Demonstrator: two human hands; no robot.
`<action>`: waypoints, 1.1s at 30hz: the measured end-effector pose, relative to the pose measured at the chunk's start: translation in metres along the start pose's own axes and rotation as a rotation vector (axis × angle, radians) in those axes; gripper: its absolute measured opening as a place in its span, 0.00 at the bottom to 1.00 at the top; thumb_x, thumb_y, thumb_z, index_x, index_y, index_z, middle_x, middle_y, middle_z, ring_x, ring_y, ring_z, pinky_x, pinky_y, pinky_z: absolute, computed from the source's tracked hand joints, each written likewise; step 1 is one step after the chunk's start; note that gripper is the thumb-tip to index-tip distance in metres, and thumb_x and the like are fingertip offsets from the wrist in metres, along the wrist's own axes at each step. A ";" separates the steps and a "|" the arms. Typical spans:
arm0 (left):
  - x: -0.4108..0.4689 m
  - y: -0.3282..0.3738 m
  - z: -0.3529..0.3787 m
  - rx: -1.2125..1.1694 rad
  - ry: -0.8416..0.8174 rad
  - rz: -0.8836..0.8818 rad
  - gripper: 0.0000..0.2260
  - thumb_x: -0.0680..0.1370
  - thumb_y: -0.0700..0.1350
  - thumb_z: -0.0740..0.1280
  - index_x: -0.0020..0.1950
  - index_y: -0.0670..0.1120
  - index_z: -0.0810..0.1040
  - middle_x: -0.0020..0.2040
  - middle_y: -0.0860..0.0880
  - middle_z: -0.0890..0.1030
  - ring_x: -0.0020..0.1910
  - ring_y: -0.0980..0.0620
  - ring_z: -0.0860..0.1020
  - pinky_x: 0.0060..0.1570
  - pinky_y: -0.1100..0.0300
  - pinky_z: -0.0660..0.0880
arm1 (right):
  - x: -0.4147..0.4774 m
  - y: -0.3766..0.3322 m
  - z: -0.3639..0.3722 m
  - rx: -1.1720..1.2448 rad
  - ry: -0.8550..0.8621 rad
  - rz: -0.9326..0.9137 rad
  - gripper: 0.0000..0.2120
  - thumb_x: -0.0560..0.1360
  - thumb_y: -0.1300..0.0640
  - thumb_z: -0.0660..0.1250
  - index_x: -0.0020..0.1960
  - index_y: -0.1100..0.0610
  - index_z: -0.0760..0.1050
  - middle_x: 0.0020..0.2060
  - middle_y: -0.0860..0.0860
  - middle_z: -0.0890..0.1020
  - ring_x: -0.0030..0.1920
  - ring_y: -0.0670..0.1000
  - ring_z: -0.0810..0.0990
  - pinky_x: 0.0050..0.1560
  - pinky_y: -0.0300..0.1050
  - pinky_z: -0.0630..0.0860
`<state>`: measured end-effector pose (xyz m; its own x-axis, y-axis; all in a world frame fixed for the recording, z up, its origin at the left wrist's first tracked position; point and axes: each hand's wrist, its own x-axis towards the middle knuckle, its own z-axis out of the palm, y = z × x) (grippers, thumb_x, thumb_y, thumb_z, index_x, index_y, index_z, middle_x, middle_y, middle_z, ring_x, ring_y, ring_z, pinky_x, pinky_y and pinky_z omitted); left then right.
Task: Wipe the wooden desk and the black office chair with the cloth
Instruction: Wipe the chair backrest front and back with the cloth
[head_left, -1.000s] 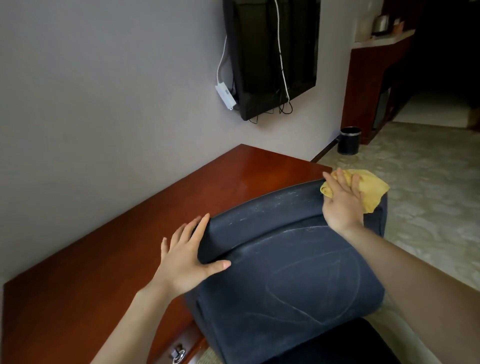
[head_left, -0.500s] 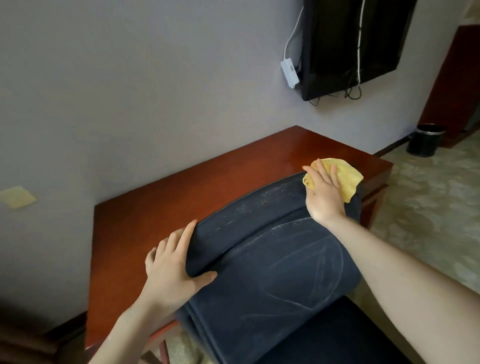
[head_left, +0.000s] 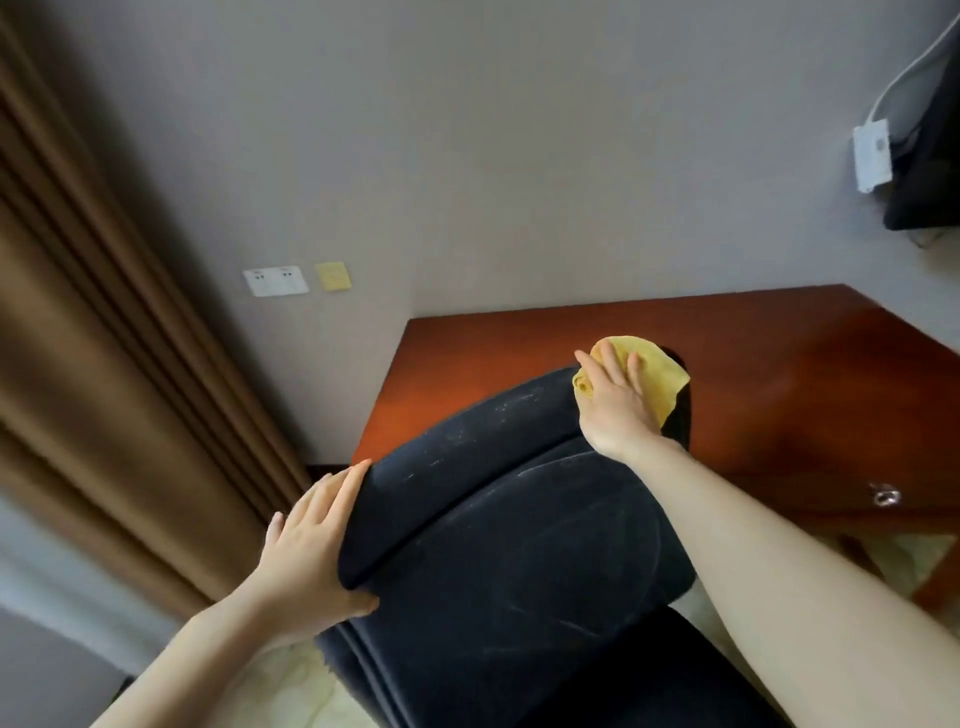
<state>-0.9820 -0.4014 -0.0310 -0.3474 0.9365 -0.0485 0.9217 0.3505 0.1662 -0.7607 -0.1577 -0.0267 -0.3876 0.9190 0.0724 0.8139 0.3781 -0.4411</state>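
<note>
The black office chair (head_left: 519, 530) fills the lower middle, its padded backrest streaked with pale dust marks. My right hand (head_left: 615, 400) lies flat with straight fingers on the yellow cloth (head_left: 655, 376), pressing it on the backrest's top right end. My left hand (head_left: 306, 558) grips the backrest's left end, fingers behind the edge and thumb in front. The reddish wooden desk (head_left: 779, 374) stands behind the chair against the grey wall.
Brown curtains (head_left: 104, 364) hang at the left. A white socket plate (head_left: 275, 281) and a yellow plate (head_left: 333, 276) sit on the wall. A wall-mounted black screen (head_left: 930, 156) with a white adapter (head_left: 872, 156) is at upper right. A drawer pull (head_left: 884, 495) shows on the desk front.
The view has swung left, bringing the curtains and wall sockets in. My right hand with the cloth stays at the backrest's right end. My left hand keeps its hold on the left end.
</note>
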 end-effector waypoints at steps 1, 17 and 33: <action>-0.016 -0.004 -0.003 0.022 -0.016 -0.016 0.56 0.63 0.57 0.73 0.75 0.57 0.33 0.74 0.60 0.45 0.76 0.55 0.43 0.74 0.46 0.49 | -0.002 -0.012 0.005 0.021 -0.018 -0.020 0.26 0.83 0.56 0.50 0.78 0.47 0.44 0.77 0.49 0.39 0.75 0.59 0.35 0.75 0.53 0.42; -0.219 -0.002 0.015 0.157 -0.032 -0.074 0.68 0.38 0.66 0.73 0.71 0.33 0.63 0.72 0.41 0.67 0.64 0.44 0.74 0.53 0.45 0.74 | -0.188 -0.162 0.081 0.550 -0.147 -0.395 0.25 0.84 0.55 0.48 0.77 0.50 0.41 0.65 0.33 0.36 0.71 0.42 0.34 0.73 0.44 0.35; -0.266 0.014 0.024 -0.210 0.124 -0.108 0.56 0.65 0.57 0.71 0.74 0.51 0.29 0.76 0.57 0.34 0.75 0.59 0.34 0.75 0.49 0.50 | -0.340 -0.130 0.110 0.440 -0.091 -0.835 0.27 0.82 0.50 0.51 0.77 0.41 0.43 0.76 0.38 0.48 0.77 0.46 0.44 0.75 0.49 0.43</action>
<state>-0.8721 -0.6456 -0.0395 -0.4722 0.8805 0.0420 0.8266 0.4257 0.3681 -0.7824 -0.5312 -0.0929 -0.8180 0.3517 0.4551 0.0297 0.8161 -0.5771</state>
